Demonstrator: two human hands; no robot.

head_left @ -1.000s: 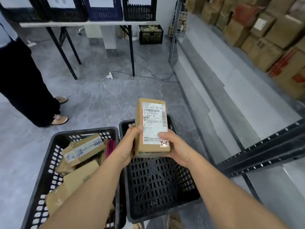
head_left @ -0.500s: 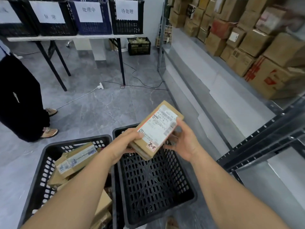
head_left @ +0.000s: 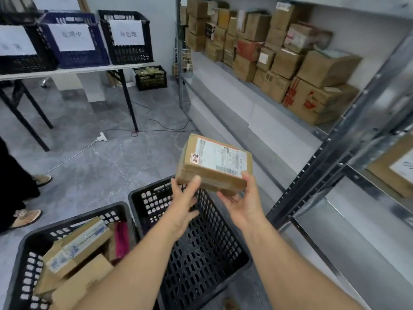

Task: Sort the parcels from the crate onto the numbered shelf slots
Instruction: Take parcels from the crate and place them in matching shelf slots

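Observation:
A brown cardboard parcel point(head_left: 214, 163) with a white shipping label and a small handwritten sticker is held above a black crate point(head_left: 223, 247) that shows no parcels. My right hand point(head_left: 243, 202) grips the parcel's near right corner from below, thumb on the top edge. My left hand point(head_left: 184, 198) touches its near left corner with the thumb, fingers loose. A second black crate point(head_left: 31, 245) at lower left holds several parcels point(head_left: 78, 245). The metal shelf point(head_left: 263, 121) stands to the right.
Many cardboard boxes point(head_left: 279, 59) are stacked at the back of the shelf. A dark shelf upright point(head_left: 330, 157) runs diagonally on the right. A table point(head_left: 67, 71) at far left carries labelled crates. A person's feet point(head_left: 26, 217) stand at left. A power strip and cable point(head_left: 102, 137) lie on the floor.
The parcel has been turned from upright to lying flat, label up, and carried right and upward toward the shelf. My left hand has loosened to a thumb touch. The view has swung to the shelf.

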